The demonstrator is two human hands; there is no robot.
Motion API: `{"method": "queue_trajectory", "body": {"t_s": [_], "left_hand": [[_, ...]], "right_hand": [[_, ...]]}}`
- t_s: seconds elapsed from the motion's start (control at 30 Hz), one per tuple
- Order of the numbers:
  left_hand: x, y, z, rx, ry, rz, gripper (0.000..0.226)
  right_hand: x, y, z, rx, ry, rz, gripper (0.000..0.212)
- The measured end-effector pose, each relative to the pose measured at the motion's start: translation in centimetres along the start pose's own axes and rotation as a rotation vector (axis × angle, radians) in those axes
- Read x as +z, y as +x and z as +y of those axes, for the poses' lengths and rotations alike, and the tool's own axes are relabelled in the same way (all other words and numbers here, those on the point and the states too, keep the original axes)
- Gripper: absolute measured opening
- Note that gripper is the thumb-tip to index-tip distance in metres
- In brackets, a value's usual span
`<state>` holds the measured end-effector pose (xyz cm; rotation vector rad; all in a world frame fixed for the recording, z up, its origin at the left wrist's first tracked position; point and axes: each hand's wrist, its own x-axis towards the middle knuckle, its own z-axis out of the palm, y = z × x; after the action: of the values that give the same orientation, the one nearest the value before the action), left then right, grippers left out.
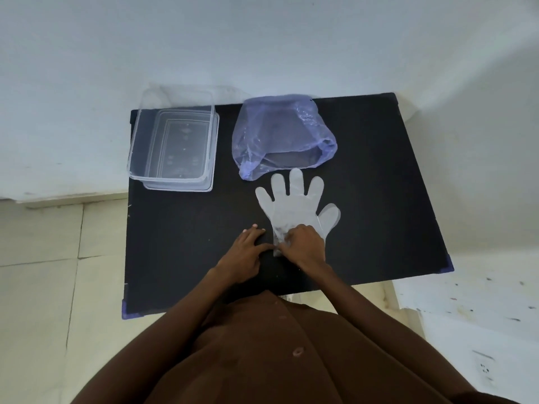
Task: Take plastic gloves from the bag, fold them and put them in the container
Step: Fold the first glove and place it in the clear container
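Head view: hands [274,252] flat on glove [294,205]

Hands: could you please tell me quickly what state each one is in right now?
Left hand: open, fingers resting on the table, thumb at the glove's cuff.
Right hand: closed, pinching the cuff of the plastic glove.

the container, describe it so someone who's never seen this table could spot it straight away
On the black table, look to the far left corner, left of the bluish plastic bag. The container is the clear rectangular tub with rigid walls, open on top and holding no gloves, unlike the soft bag and the flat glove.
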<state>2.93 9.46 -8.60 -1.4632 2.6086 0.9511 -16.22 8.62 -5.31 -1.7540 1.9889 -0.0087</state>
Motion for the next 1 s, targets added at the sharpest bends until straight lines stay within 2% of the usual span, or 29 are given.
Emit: {"method": "queue_trajectory", "body": {"t_s": [0.13, 0.23, 0.4, 0.67, 1.0], "left_hand": [[0.2, 0.1, 0.5, -0.049, -0.026, -0.002, 0.053], [0.5, 0.0, 0.6, -0.064, -0.052, -0.001, 0.053], [0.4, 0.0, 0.8, -0.091, -0.061, -0.012, 0.052], [0.1, 0.1, 1.0, -0.103, -0.057, -0.032, 0.053], [-0.1, 0.1, 1.2, -0.089, -0.036, -0.035, 0.054]], "right_hand": [[-0.5, 0.0, 0.5, -0.013, 0.031, -0.018, 0.032], [-0.4, -0.1, 1.0, -0.009, 0.086, -0.024, 0.031], [-0.3, -0.5, 1.0, -0.064, 0.037, -0.03, 0.059], [0.2, -0.7, 0.9, -0.111, 0.001, -0.022, 0.036], [-0.4, -0.9, 1.7, -0.002, 0.181, 0.045, 0.021]]}}
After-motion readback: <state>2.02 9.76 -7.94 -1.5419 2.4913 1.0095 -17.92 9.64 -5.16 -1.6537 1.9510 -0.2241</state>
